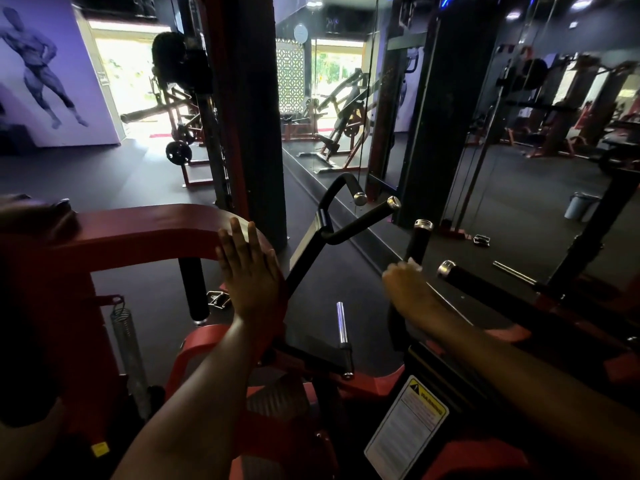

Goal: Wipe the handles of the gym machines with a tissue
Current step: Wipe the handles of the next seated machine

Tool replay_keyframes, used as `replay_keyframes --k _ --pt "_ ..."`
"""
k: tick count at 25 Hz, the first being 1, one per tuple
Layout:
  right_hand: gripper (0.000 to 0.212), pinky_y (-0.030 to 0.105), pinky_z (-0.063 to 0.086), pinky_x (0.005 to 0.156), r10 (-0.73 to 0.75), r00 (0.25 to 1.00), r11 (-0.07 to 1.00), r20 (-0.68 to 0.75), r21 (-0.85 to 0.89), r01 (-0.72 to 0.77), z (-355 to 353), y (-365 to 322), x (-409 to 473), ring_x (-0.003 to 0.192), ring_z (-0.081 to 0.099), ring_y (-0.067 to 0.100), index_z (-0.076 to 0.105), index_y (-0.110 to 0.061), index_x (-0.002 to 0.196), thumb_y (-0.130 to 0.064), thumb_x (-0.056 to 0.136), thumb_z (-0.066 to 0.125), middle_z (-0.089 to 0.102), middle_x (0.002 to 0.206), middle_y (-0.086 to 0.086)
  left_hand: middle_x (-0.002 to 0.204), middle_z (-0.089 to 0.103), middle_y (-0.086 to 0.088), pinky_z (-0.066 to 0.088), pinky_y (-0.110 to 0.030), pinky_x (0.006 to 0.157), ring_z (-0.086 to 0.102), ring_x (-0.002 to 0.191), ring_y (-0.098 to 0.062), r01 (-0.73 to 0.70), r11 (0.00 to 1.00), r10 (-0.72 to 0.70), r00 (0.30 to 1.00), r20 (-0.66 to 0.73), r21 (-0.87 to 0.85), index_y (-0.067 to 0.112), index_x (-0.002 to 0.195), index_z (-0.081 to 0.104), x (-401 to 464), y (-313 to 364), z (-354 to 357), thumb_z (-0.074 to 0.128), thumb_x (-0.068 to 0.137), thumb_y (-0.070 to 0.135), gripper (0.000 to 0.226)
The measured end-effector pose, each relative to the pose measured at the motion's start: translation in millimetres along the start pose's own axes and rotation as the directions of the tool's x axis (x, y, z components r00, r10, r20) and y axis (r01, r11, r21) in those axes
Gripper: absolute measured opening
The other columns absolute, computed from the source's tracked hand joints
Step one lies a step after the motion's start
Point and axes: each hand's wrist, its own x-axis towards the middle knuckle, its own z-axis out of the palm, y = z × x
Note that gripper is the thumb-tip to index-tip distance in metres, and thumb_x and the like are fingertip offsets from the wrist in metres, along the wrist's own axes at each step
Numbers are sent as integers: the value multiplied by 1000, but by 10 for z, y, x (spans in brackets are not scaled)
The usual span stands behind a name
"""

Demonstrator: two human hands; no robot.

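At the centre of the frame the left hand [247, 271] rests with straight fingers on the red frame arm [138, 233] of the machine, holding nothing. At the lower right the right hand [410, 289] closes around the upright black handle [419, 242], and a small white tissue [414, 263] shows at its fingertips, so its grip seems to hold the tissue against the handle. The tissue is probably thin and soft, easy to tear; it should stay bunched in the palm while the stiff, fixed handle is rubbed.
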Motion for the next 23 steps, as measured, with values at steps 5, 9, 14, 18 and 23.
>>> replay_keyframes --k 5,9,14,18,23 --pt "23 36 43 95 139 981 990 -135 46 -134 -156 464 534 109 54 29 63 0 101 -7 95 42 59 115 18 158 15 -22 1 -46 121 -4 148 -31 -7 1000 7 1000 22 -1 3 151 26 -3 -52 51 24 103 31 55" --pt "19 35 46 90 180 982 979 -61 108 -172 66 425 357 104 58 30 63 -1 102 -3 92 47 62 107 16 159 12 -21 1 -47 121 0 148 -35 -5 1000 5 998 61 -3 5 152 24 -23 -56 61 21 104 33 56" --pt "22 34 41 95 7 999 1000 -34 -5 -7 295 111 -17 110 55 28 61 -2 106 0 91 45 60 114 13 158 16 -22 4 -47 121 3 147 -35 9 1000 -8 998 60 -5 7 152 26 -13 -56 52 18 104 35 56" --pt "26 37 44 91 -125 983 984 134 -113 140 -61 52 113 107 57 32 60 0 109 -4 94 40 60 114 17 157 17 -23 3 -47 121 4 147 -36 -8 1000 9 998 54 -8 6 151 28 -29 -56 50 25 104 33 54" --pt "31 39 43 95 93 996 977 0 -192 -92 -112 221 374 113 52 34 59 4 117 -3 93 39 58 118 20 157 17 -23 0 -45 121 3 147 -34 -12 1000 13 999 44 -15 7 151 28 -27 -46 14 23 103 32 54"
